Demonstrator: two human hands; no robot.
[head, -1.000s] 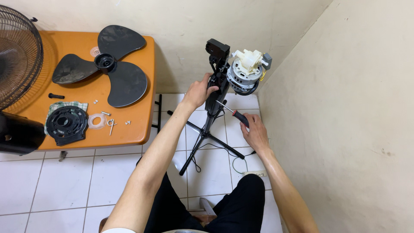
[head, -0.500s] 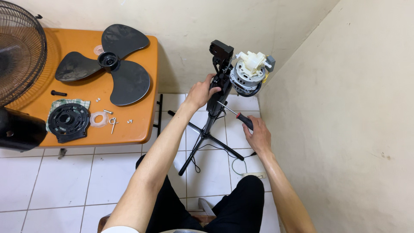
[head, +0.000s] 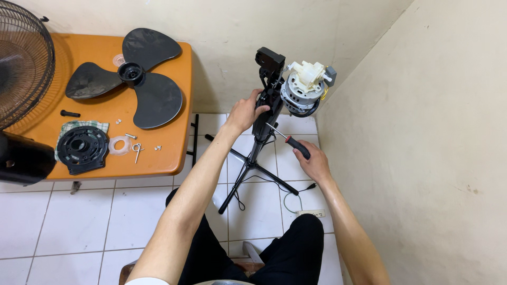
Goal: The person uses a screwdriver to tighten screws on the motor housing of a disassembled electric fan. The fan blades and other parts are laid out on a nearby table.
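My left hand grips the black neck of a stripped fan stand, just below the bare fan motor with its white plastic top. My right hand holds a screwdriver with a black handle; its metal shaft points up and left and the tip touches the black neck. The stand's black legs spread over the white floor tiles between my knees.
An orange table at left carries a black three-blade fan blade, a round black plate, a clear ring and small screws. A wire fan guard leans at far left. Walls close in behind and to the right.
The view has shifted slightly. My right hand has brought the screwdriver tip against the stand's neck; my left hand keeps its hold.
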